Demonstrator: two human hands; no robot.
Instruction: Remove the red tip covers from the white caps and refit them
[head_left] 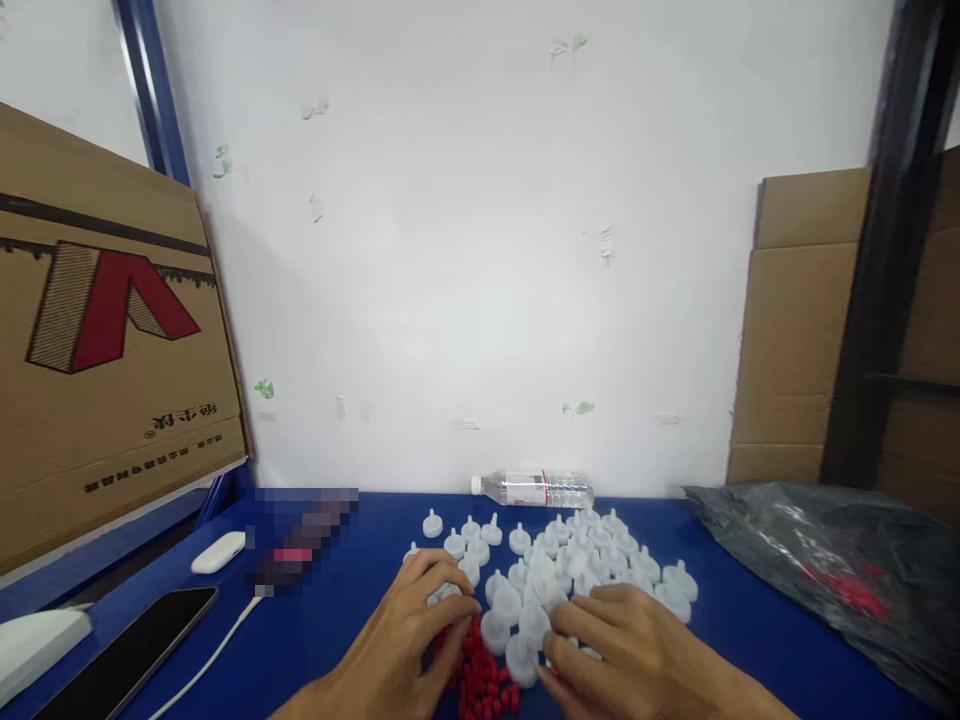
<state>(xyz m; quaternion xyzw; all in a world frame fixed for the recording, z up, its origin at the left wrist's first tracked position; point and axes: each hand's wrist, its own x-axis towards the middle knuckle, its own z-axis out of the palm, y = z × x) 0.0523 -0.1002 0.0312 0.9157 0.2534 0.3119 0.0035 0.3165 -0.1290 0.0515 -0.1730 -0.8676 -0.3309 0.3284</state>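
My left hand point(409, 635) is over a heap of small red caps point(480, 675), its thumb and index finger closed in a pinch at the heap's edge with a red cap at the tips. My right hand point(626, 640) has its fingers curled at the near side of a pile of translucent white nozzle caps point(581, 555). A white nozzle cap shows partly between its thumb and fingers; most of it is hidden. The nozzle caps are round discs with a thin spout, many with the spout up. Some lie behind my left hand.
A clear plastic bottle point(536, 489) lies along the wall. On the right is a dark plastic bag point(817, 580) with red pieces in it. To the left are a phone point(131, 655), a white case point(218, 552), a white cable point(214, 655) and a large cardboard box point(112, 400).
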